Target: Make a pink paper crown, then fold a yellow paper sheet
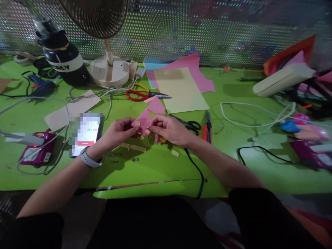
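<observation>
My left hand (121, 131) pinches the lower left edge of a folded pink paper piece (144, 118), which bears a small yellow square (138, 123). Close against its lower right side, my right hand (168, 129) holds a small yellow paper piece (147, 131) between thumb and finger. Beneath the hands lie a yellow strip (133, 148) and another small yellow piece (175, 153). Something orange shows partly under my right fingers. Small dark bits (135, 159) rest near the strip.
Red-handled scissors (137, 95), yellow paper (181, 90) and a fan (109, 71) stand or lie beyond. Black scissors (193, 126) and a cutter (208, 128) are right of my hands. A phone (88, 133), bottle (63, 55) and cables are left.
</observation>
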`<control>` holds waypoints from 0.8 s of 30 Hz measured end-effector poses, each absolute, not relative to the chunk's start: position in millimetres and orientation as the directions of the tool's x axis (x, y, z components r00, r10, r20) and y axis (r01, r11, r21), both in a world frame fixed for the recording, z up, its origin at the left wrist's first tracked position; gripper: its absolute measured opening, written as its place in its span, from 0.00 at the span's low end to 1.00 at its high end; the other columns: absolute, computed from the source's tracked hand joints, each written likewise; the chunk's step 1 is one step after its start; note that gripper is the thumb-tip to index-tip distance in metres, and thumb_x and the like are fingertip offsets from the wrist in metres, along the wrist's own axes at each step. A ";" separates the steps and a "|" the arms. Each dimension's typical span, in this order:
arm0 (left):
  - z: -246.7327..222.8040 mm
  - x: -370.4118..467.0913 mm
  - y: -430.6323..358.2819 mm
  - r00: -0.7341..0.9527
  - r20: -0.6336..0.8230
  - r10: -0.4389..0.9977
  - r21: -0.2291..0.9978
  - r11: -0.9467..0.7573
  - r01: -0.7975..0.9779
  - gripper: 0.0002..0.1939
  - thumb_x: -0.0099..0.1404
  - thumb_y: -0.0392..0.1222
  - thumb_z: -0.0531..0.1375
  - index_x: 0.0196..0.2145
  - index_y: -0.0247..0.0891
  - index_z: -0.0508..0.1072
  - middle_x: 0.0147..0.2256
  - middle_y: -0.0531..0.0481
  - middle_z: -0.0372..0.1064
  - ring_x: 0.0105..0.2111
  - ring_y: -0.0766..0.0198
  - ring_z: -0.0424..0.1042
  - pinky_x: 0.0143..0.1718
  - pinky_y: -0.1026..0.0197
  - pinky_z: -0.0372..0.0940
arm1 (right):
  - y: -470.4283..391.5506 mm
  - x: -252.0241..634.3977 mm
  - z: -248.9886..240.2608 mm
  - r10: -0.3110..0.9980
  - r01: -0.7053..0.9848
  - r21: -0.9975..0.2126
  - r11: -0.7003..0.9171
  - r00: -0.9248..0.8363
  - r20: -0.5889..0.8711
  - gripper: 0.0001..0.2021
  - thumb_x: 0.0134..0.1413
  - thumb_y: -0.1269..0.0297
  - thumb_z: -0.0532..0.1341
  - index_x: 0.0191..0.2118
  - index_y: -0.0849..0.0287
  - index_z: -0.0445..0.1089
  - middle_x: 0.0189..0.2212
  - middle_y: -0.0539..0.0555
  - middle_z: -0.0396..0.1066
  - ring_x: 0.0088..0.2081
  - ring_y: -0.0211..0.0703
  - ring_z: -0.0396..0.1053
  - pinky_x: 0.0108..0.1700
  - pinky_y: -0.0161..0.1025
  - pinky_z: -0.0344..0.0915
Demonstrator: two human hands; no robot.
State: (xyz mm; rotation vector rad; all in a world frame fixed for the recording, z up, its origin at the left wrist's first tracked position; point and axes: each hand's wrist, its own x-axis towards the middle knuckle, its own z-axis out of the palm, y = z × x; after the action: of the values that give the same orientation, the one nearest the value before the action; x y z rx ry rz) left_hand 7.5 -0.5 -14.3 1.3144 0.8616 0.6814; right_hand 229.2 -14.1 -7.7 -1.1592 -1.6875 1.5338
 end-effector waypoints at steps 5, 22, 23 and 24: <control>-15.8 8.9 -2.8 0.545 -0.151 0.824 0.986 0.167 0.020 0.14 0.59 0.46 0.68 0.38 0.33 0.75 0.33 0.49 0.76 0.31 0.68 0.75 0.38 0.64 0.72 | -21.9 224.3 -0.1 0.886 0.285 -0.958 0.024 -0.450 -0.112 0.08 0.63 0.59 0.59 0.36 0.57 0.62 0.31 0.51 0.76 0.17 0.30 0.64 0.17 0.30 0.59; -12.5 11.5 -7.3 0.615 -0.105 0.782 0.992 0.129 0.006 0.12 0.63 0.44 0.66 0.39 0.32 0.74 0.34 0.47 0.77 0.32 0.68 0.75 0.40 0.63 0.71 | -26.0 222.6 -4.5 0.913 0.235 -0.970 0.065 -0.406 -0.037 0.09 0.62 0.58 0.60 0.35 0.57 0.64 0.27 0.50 0.75 0.26 0.35 0.70 0.29 0.35 0.66; -13.2 11.2 -7.2 0.619 -0.102 0.779 0.992 0.127 0.004 0.12 0.63 0.44 0.66 0.39 0.32 0.74 0.35 0.47 0.77 0.33 0.67 0.75 0.40 0.63 0.71 | -26.1 222.6 -5.3 0.915 0.231 -0.971 0.063 -0.403 -0.036 0.10 0.62 0.58 0.61 0.35 0.57 0.64 0.27 0.50 0.75 0.25 0.35 0.70 0.28 0.35 0.65; -13.9 10.9 -7.1 0.619 -0.101 0.779 0.992 0.127 0.002 0.12 0.63 0.44 0.66 0.39 0.32 0.74 0.35 0.46 0.77 0.33 0.67 0.75 0.40 0.62 0.71 | -26.3 222.4 -6.4 0.917 0.227 -0.972 0.062 -0.396 -0.034 0.10 0.62 0.57 0.61 0.35 0.57 0.64 0.27 0.50 0.75 0.25 0.35 0.69 0.27 0.35 0.65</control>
State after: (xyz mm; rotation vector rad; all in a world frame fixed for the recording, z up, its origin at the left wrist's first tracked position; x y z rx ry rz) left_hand 10.9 -7.1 -13.9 1.3376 0.7381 0.6473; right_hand 222.4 -26.3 -6.4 -1.1519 -1.7019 1.3732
